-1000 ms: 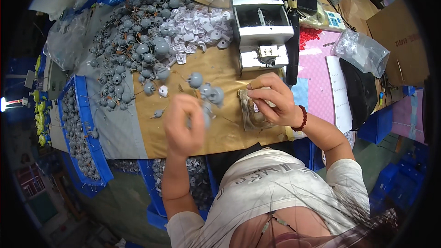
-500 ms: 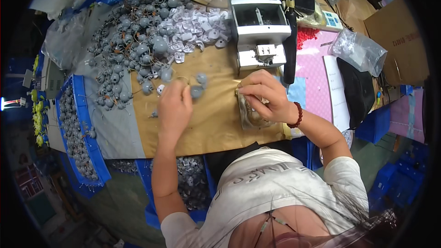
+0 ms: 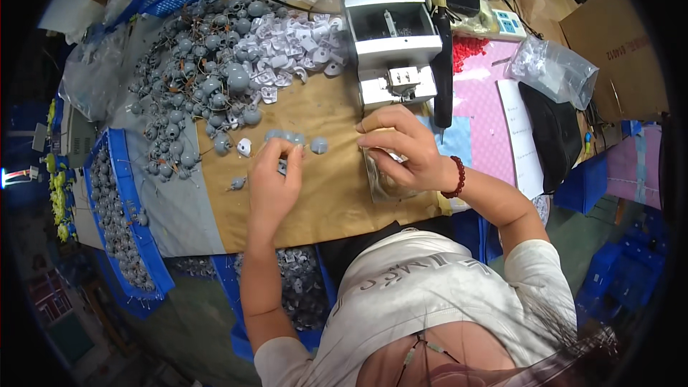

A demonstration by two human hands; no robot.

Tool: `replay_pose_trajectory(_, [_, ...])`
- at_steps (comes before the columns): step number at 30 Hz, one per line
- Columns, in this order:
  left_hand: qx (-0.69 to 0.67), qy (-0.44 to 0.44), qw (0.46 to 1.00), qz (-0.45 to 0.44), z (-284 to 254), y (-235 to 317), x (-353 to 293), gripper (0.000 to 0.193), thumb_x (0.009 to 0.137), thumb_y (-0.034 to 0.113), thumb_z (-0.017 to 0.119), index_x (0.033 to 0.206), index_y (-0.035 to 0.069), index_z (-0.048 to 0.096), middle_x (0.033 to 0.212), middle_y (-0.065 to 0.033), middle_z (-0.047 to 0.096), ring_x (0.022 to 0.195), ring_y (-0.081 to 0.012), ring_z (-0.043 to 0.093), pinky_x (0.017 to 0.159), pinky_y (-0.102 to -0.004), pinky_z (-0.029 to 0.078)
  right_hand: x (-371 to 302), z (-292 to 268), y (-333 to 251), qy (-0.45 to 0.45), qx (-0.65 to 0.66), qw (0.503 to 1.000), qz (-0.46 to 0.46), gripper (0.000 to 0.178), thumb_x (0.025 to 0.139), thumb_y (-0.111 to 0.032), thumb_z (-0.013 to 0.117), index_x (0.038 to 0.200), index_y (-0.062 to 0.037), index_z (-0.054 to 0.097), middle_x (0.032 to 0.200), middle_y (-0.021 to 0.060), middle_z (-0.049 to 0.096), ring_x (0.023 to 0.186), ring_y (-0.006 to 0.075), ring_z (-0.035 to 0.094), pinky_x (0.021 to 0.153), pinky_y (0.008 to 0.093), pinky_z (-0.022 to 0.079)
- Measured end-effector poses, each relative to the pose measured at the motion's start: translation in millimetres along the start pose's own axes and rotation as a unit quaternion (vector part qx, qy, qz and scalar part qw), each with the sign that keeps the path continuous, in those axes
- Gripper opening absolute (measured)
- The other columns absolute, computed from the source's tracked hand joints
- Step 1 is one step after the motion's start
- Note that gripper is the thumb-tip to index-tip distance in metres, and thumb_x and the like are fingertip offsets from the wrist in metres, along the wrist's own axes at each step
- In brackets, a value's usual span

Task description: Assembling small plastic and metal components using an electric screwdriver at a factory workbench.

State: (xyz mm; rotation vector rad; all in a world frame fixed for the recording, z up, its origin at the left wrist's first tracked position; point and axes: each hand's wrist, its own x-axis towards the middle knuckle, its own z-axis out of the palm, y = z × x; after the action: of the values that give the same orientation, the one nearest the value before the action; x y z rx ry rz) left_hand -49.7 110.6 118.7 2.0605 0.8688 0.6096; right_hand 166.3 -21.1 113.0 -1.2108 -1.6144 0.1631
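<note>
Grey round pieces (image 3: pixel 287 137) are lying just beyond the fingertips of your left hand (image 3: pixel 278 179), close together in a short row, and one more grey ball (image 3: pixel 319 145) is sitting at the right end, a little apart. Your left hand is bending over the counter (image 3: pixel 330 208), which is wearing a brown covering here, and its thumb is coming near to the curled fingers; whether it is pinching one of the pieces, I cannot tell. Your two hands are being well apart from each other. Your right hand (image 3: pixel 401 147) is hovering above a block-like fixture (image 3: pixel 383 190), hiding part of it; its fingers are curving toward the thumb, and I cannot tell if something thin is being held between them. A dark red bead bracelet (image 3: pixel 454 178) is circling your right wrist.

Left of your left hand, a white piece (image 3: pixel 244 147) and a small grey piece (image 3: pixel 236 183) are lying separately. Farther off, a large grey heap (image 3: pixel 186 79) is spreading with its wires, and white plastic parts (image 3: pixel 301 46) are lying beside it. A silver machine (image 3: pixel 390 43) is standing beyond your right hand, and a black-handled tool (image 3: pixel 443 72) is hanging along its right side.
</note>
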Motion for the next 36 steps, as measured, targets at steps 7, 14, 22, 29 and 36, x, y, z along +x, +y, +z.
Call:
replay_pose_trajectory(7, [-0.229,-0.069,0.967,-0.083,21.3,35.5,-22.9,0.010,0.092,0.008,0.068,0.089,0.001,0.061,0.082,-0.0084,0.063,0.074,-0.0167,0.059,0.071,-0.0298,0.047,-0.9,1.7,-2.4,-0.151,0.138,0.975,0.084,0.041,0.087,-0.006,0.068,0.127,-0.0037,0.059,0.116,0.0170,0.065,0.107,0.0343,0.063,0.092,0.0418,0.051])
replay_pose_trajectory(14, [-0.022,-0.001,0.975,0.221,23.7,76.5,-56.4,0.021,0.074,0.000,0.077,0.085,0.005,0.059,0.083,-0.0100,0.061,0.070,-0.0290,0.056,0.065,-0.0363,0.046,-20.5,-1.6,-30.2,-0.161,0.236,0.955,0.073,0.029,0.090,-0.004,0.062,0.119,-0.0003,0.065,0.104,0.0140,0.068,0.092,0.0304,0.068,0.080,0.0373,0.055])
replay_pose_trajectory(22, [0.181,0.057,0.968,0.164,33.8,-29.7,7.9,0.019,0.085,0.014,0.076,0.081,0.007,0.059,0.080,-0.0113,0.061,0.072,-0.0308,0.056,0.064,-0.0415,0.043,-0.5,70.0,51.8,-0.090,0.024,0.986,0.139,0.011,0.089,-0.012,0.068,0.096,-0.0033,0.068,0.087,0.0188,0.068,0.075,0.0368,0.067,0.067,0.0425,0.054])
replay_pose_trajectory(29, [-0.089,0.056,0.989,0.104,-8.3,62.8,-5.6,0.032,0.076,0.014,0.085,0.085,0.006,0.055,0.079,-0.0090,0.056,0.070,-0.0270,0.054,0.062,-0.0360,0.043,60.5,1.1,-27.7,-0.060,0.079,0.995,0.009,0.019,0.084,-0.002,0.074,0.103,0.0004,0.072,0.080,0.0110,0.068,0.066,0.0233,0.067,0.057,0.0328,0.052])
replay_pose_trajectory(36, [-0.125,-0.193,0.964,0.137,29.2,56.7,-64.5,0.044,0.069,0.009,0.086,0.100,0.008,0.055,0.092,-0.0088,0.062,0.088,-0.0311,0.060,0.079,-0.0398,0.049,-17.1,-49.9,-42.6,-0.199,0.146,0.968,0.053,0.012,0.085,-0.005,0.073,0.097,-0.0016,0.071,0.084,0.0102,0.069,0.070,0.0259,0.068,0.058,0.0349,0.053])
